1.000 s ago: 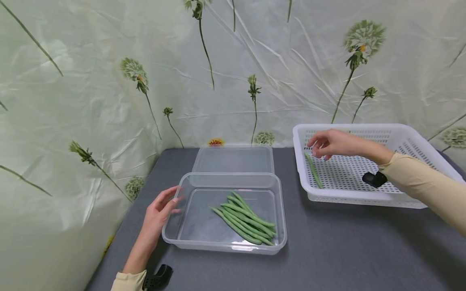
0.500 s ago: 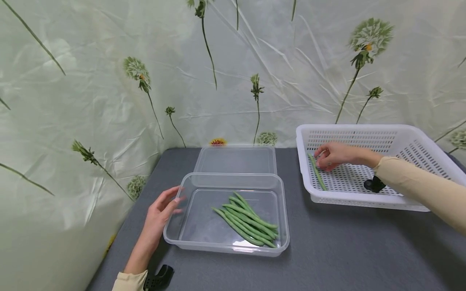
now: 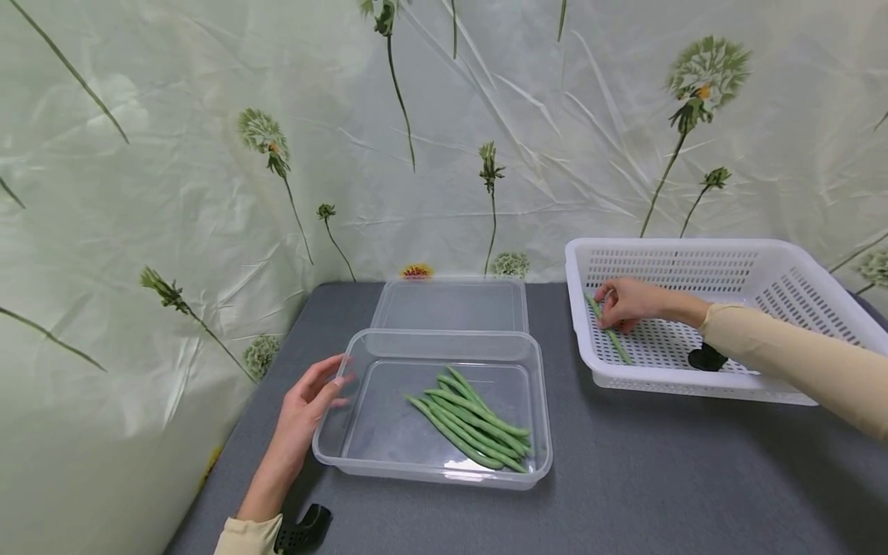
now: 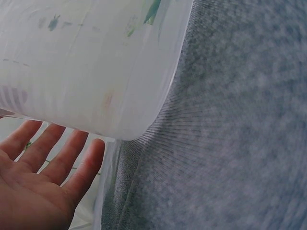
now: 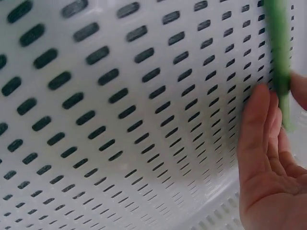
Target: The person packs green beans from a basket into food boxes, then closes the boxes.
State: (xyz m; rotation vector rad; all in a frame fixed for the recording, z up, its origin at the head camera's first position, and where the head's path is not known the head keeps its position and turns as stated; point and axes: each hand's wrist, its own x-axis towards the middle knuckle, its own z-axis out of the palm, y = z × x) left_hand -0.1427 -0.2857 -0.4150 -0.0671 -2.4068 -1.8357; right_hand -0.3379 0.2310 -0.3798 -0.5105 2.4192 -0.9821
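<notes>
In the head view my right hand [image 3: 630,302] is down inside the white basket [image 3: 687,378], near its left wall. It pinches a single green bean [image 3: 620,348] between thumb and fingers; the right wrist view has the same bean [image 5: 279,43] upright beside the fingertips. My left hand [image 3: 301,412] rests at the left side of a clear plastic container [image 3: 375,466]. In the left wrist view its fingers [image 4: 57,158] are extended along the container's wall [image 4: 120,96]. Inside the container, toward its right, lies a bunch of several green beans [image 3: 472,424].
Behind the container lies a clear flat lid [image 3: 454,301] on the dark grey tablecloth [image 3: 624,478]. A curtain [image 3: 416,116] printed with dandelions hangs along the table's back and left. The basket's slotted floor [image 5: 144,110] fills most of the right wrist view.
My right hand has lowered into the basket and taken hold of the green bean, whose lower end has shifted slightly right. The left hand stays at the container.
</notes>
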